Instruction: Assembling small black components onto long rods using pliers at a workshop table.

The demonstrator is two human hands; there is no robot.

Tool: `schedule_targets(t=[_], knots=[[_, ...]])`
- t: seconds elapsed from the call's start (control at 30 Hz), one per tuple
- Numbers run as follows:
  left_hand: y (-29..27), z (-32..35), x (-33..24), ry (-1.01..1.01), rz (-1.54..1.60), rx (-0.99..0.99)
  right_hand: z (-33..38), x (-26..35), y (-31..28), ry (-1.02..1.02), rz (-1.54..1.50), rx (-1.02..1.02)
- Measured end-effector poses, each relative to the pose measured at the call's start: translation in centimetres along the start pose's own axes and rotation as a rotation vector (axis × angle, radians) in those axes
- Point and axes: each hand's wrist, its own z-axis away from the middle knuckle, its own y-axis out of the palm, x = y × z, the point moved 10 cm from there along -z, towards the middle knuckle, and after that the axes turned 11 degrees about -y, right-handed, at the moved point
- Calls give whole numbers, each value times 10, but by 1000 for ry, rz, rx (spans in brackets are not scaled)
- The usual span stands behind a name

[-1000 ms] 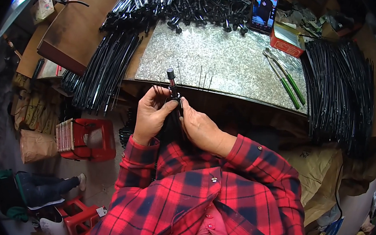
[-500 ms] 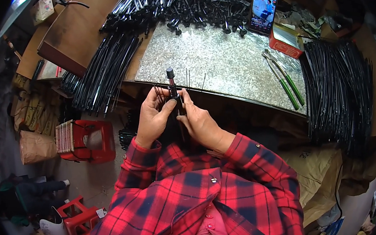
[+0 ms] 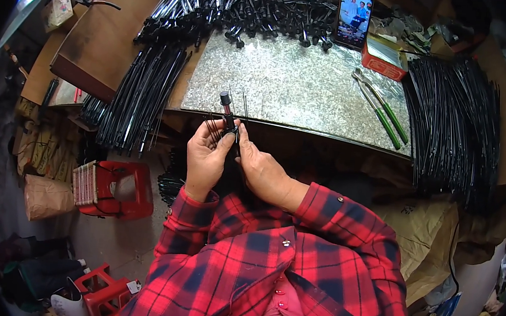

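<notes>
In front of the bench edge, my left hand [image 3: 208,153] is closed around what looks like a black umbrella frame [image 3: 226,102]. Its shaft stands nearly upright, with a grooved black cap on top. Several thin dark ribs stick out beside my left fingers. My right hand [image 3: 261,168] is closed at the shaft's collar from the other side, its fingertips pressed close to my left thumb. Thin rods [image 3: 245,105] rise just above the right fingertips. The lower part of the shaft and the exact grip of the right fingers are hidden.
Green-handled pliers [image 3: 385,113] lie on the speckled bench top [image 3: 297,83]. Bundles of black ribs [image 3: 451,122] hang over its right edge, and more rods [image 3: 143,98] lie left. Umbrella frames [image 3: 243,11] are heaped behind. A phone [image 3: 353,15] stands by a red box [image 3: 384,64].
Both hands and the umbrella frame have shifted slightly left. My right fingers are nearer the shaft, and the thin rods above them stand closer together.
</notes>
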Motion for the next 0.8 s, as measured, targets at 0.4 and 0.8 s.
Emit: schedule_targets(t=[0.4,0.8], knots=[[10,14,-13,51,-287,-54,2,-12,4,49,-144,-24],[0,6,-10,-42,43,127,0,-3,-15,41,-516,-20]])
